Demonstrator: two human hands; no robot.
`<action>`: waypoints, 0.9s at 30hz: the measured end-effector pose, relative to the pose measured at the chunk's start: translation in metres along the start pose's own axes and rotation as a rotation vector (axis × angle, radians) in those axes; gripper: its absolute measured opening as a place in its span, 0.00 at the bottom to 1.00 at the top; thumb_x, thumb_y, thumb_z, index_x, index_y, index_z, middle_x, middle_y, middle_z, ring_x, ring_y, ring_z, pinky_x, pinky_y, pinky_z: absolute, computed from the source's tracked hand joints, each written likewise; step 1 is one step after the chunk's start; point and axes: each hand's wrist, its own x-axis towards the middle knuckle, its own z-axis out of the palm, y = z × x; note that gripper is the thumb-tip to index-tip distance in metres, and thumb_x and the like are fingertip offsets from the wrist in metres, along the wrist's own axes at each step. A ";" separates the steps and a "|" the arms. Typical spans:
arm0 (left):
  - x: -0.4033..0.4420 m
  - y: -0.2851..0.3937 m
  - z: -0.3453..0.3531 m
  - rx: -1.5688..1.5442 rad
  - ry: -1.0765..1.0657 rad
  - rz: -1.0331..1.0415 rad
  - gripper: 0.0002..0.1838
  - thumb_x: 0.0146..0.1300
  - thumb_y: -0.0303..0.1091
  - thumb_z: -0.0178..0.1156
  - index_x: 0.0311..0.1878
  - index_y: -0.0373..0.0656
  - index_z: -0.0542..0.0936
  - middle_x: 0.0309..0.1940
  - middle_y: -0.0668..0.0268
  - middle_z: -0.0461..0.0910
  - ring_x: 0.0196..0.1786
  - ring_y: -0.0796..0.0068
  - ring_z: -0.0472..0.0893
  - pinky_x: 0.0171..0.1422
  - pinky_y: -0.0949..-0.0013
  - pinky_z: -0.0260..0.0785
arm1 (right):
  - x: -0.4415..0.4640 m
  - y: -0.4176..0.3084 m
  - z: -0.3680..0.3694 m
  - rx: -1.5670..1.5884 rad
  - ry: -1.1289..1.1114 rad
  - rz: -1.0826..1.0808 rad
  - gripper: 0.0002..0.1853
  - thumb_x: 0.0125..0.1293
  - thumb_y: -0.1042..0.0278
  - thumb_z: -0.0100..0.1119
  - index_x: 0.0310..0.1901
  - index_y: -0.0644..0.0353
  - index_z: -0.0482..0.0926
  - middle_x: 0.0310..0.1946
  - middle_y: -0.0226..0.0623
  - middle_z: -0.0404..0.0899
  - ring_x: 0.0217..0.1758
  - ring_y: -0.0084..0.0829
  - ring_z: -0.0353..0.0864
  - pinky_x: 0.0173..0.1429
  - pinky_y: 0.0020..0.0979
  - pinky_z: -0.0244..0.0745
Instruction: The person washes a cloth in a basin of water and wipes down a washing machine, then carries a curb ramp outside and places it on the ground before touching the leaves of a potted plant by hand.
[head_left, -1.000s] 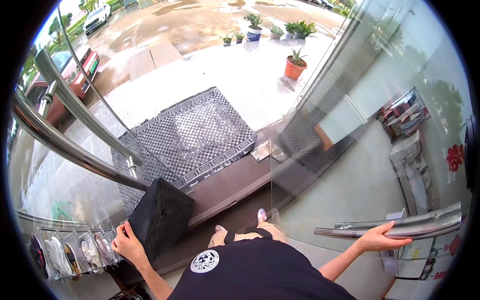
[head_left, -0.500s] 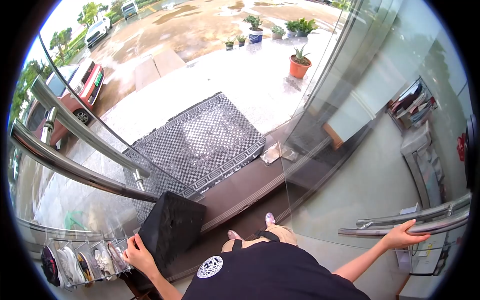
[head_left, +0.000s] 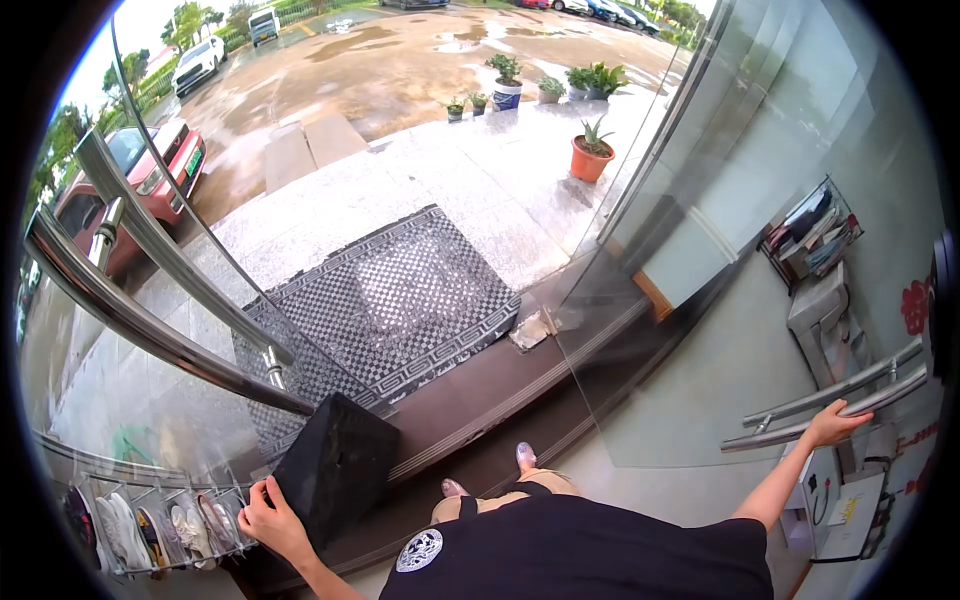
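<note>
My left hand (head_left: pixel 272 525) is at the left edge of a black box-like object (head_left: pixel 345 460), with its fingers bent around that edge. The box covers the lower end of a curved metal handle (head_left: pixel 160 330) on the left glass door. On the right, my right hand (head_left: pixel 838 424) is closed around the lower bar of a metal door handle (head_left: pixel 780 436). That handle belongs to the right glass door (head_left: pixel 680 390), which stands between me and part of the room. My feet (head_left: pixel 525 457) are on the floor by the dark step.
Beyond the dark brown threshold (head_left: pixel 460 380) lies a patterned doormat (head_left: pixel 400 290). An orange plant pot (head_left: pixel 591 160) and other potted plants stand outside. A red vehicle (head_left: pixel 150 180) is parked at left. Shoes hang on a rack (head_left: pixel 165 525) at lower left.
My right hand and the right door handle have shifted up in view, and its fingers now wrap the bar more closely. The view has tilted slightly; doormat and pots sit lower. My left hand stays at the box.
</note>
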 end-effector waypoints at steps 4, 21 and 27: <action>0.000 0.001 -0.001 -0.005 -0.010 -0.023 0.14 0.64 0.43 0.51 0.35 0.41 0.77 0.25 0.62 0.75 0.32 0.63 0.72 0.57 0.60 0.58 | 0.010 0.007 0.034 -0.021 -0.094 0.130 0.34 0.60 0.63 0.52 0.65 0.61 0.51 0.56 0.52 0.67 0.52 0.49 0.72 0.52 0.42 0.69; -0.020 -0.020 -0.021 -0.150 -0.208 0.076 0.25 0.52 0.52 0.60 0.17 0.37 0.73 0.16 0.60 0.69 0.25 0.60 0.69 0.31 0.60 0.60 | 0.006 0.055 0.100 -0.277 -0.142 0.111 0.35 0.61 0.52 0.51 0.64 0.57 0.50 0.45 0.55 0.71 0.45 0.50 0.75 0.41 0.50 0.72; -0.016 -0.020 -0.025 -0.232 -0.230 0.039 0.24 0.51 0.51 0.62 0.17 0.38 0.72 0.15 0.61 0.68 0.24 0.61 0.69 0.28 0.61 0.59 | -0.029 -0.010 0.112 -0.394 -0.248 0.365 0.39 0.54 0.46 0.56 0.59 0.68 0.57 0.64 0.64 0.42 0.65 0.62 0.49 0.57 0.59 0.57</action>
